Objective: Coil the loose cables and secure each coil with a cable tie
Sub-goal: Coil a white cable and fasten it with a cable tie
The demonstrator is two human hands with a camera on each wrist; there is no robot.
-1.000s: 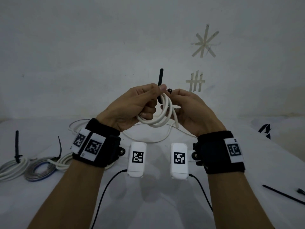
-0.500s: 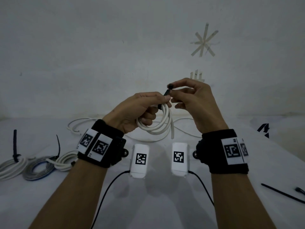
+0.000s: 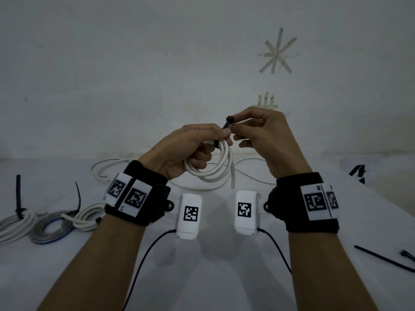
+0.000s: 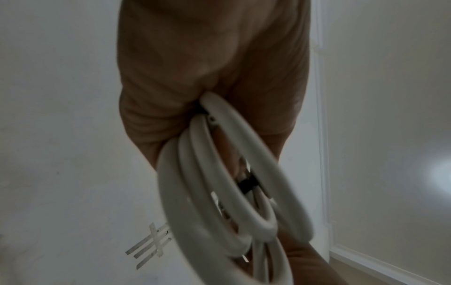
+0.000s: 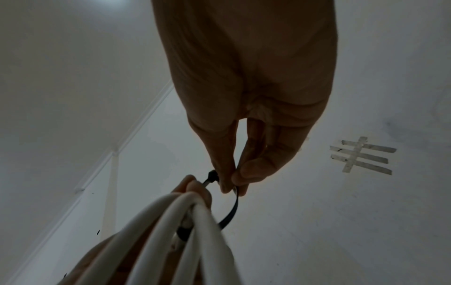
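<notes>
Head view: left hand (image 3: 179, 151) is gripping the coiled white cable (image 3: 213, 169) above the surface, while right hand (image 3: 267, 135) is pinching the black plastic cable tie (image 3: 226, 126) looped round it.

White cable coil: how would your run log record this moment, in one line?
left hand: holds white cable coil | right hand: pinches black cable tie looped round coil | tie: not tightened
</notes>
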